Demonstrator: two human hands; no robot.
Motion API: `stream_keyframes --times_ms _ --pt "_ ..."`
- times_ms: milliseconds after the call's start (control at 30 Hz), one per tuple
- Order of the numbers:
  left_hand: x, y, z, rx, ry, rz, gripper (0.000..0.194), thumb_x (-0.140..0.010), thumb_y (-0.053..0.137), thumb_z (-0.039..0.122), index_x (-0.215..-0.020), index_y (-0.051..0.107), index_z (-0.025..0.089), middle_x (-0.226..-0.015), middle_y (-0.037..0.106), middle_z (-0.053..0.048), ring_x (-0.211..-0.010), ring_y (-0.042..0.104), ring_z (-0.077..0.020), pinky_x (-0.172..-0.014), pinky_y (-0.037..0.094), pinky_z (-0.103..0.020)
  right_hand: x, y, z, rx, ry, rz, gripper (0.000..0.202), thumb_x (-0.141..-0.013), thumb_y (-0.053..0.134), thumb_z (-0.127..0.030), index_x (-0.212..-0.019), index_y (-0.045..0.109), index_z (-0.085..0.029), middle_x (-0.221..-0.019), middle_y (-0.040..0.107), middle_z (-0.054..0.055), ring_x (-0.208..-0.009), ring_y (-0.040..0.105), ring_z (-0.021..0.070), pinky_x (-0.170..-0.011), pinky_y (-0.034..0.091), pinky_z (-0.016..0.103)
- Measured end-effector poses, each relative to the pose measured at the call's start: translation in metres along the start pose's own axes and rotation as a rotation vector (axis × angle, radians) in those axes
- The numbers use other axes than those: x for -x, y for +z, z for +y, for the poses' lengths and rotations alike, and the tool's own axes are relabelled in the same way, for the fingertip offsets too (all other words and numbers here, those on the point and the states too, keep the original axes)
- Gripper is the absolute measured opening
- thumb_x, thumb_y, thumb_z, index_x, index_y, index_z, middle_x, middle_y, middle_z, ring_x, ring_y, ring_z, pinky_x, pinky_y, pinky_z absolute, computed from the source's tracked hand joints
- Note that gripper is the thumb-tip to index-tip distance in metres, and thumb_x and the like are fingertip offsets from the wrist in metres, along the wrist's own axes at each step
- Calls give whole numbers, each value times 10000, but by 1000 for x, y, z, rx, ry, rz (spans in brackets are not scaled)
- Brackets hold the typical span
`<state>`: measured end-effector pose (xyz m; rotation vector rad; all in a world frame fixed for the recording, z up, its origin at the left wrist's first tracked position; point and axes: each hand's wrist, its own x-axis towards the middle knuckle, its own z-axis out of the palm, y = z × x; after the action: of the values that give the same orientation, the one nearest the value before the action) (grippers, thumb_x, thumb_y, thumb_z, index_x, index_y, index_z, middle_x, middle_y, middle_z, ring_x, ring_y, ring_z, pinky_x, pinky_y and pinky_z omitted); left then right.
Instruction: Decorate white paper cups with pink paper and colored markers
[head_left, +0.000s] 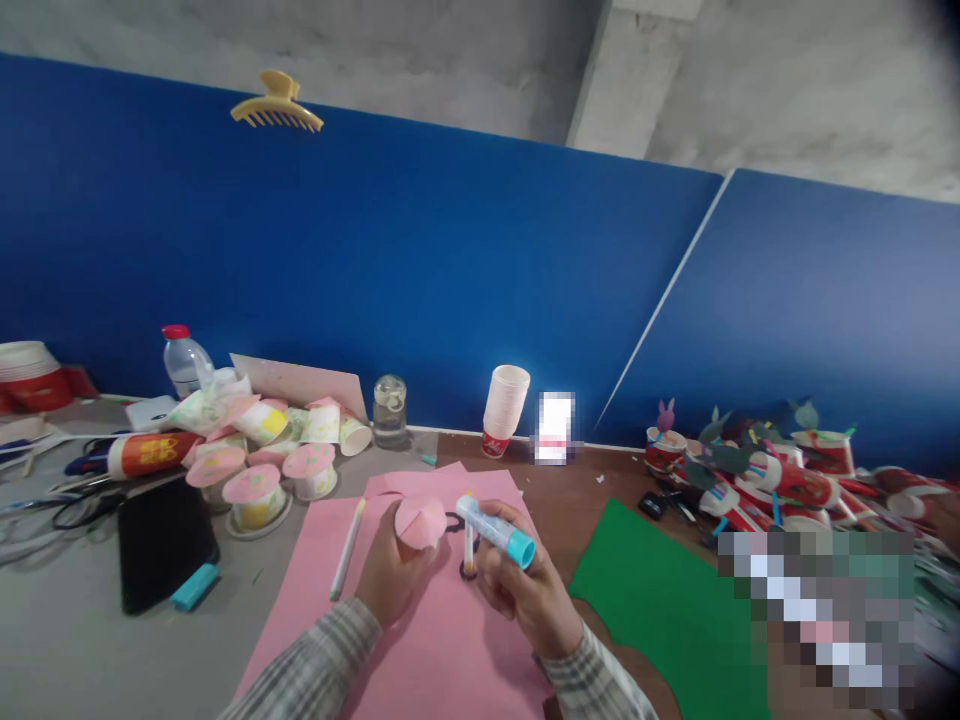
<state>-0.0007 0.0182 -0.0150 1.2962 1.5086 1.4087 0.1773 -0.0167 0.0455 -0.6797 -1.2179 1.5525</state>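
Note:
My left hand (pixel 394 570) is closed on a small pink paper circle (pixel 421 520), which has a cut or crease running toward its middle. In my right hand (pixel 525 590) is a glue stick (pixel 491 530) with a clear tube and a turquoise end. Its far tip points toward the paper circle, a little apart from it. Both hands are above large pink paper sheets (pixel 442 650). Dark scissor-like loops (pixel 454 522) show between my hands, partly hidden by the right one. A white marker (pixel 347 550) lies left of my left hand.
Paper cups with pink tops (pixel 253 490) cluster at the left near a phone (pixel 166 545) and a turquoise cap (pixel 195 587). A glass jar (pixel 390 410) and stacked cups (pixel 506 405) stand behind. Green paper (pixel 667 610) and decorated red cups (pixel 802 490) are right.

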Motion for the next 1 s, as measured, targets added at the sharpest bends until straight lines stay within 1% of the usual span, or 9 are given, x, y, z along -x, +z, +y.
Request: stream_keyframes --times_ms 67,133,233,300,367,467,633,867,1000 --pt "1 2 2 18 15 6 590 -416 667 171 -978 503 237 -962 635 -11 -936 577 -254 -826 480 -396 -5 -5 8 112 -46 78 564 -703 631 -539 -1132 526 -188 -420 411 -124 -297 287 38 -299 260 141" --pt "2 3 3 69 27 -44 514 -438 657 155 -934 540 223 -912 659 -18 -851 610 -239 -723 523 -347 -9 -8 16 272 -118 165 551 -693 618 -571 -1054 599 -154 -422 436 -100 -312 332 52 -312 309 157" --pt "3 3 3 152 65 -124 428 -478 658 175 -897 574 212 -860 676 -17 -770 629 -221 -615 539 -295 -13 -6 26 475 -261 277 424 -716 609 -519 -937 663 -162 -536 590 -21 -382 483 99 -368 427 192" --pt "3 2 3 137 102 -125 404 -493 665 193 -889 585 214 -850 678 -10 -763 630 -216 -612 538 -290 -13 -2 32 569 -350 320 341 -732 602 -464 -894 675 -173 -671 673 28 -471 576 137 -436 495 216" --pt "3 0 4 79 141 -101 388 -501 670 199 -881 595 214 -848 678 -9 -766 628 -215 -627 535 -293 -13 2 38 633 -398 322 271 -747 589 -406 -865 679 -179 -709 694 34 -509 610 153 -474 518 227" --pt "2 -2 4 8 166 -77 382 -508 666 186 -883 601 211 -849 679 -12 -779 623 -216 -639 528 -294 -11 0 46 627 -409 334 224 -760 569 -354 -860 674 -183 -701 691 23 -499 616 154 -472 520 234" --pt "3 -2 5 -39 184 -103 418 -503 656 171 -910 595 244 -878 677 6 -795 615 -205 -664 520 -288 -10 -12 56 530 -387 439 222 -754 578 -358 -865 660 -184 -622 657 -7 -426 566 132 -396 470 217" --pt "5 -3 9 -191 134 -80 444 -491 681 243 -917 587 325 -911 659 13 -905 572 -253 -824 457 -418 -12 -10 57 517 -334 409 257 -743 584 -401 -855 669 -186 -596 656 1 -455 576 156 -431 476 250" --pt "5 -3 7 -208 114 -90 428 -487 673 236 -896 596 336 -887 659 12 -888 574 -265 -827 448 -427 -11 -11 59 500 -343 422 254 -738 597 -406 -853 669 -190 -596 647 -1 -443 562 147 -402 452 239"
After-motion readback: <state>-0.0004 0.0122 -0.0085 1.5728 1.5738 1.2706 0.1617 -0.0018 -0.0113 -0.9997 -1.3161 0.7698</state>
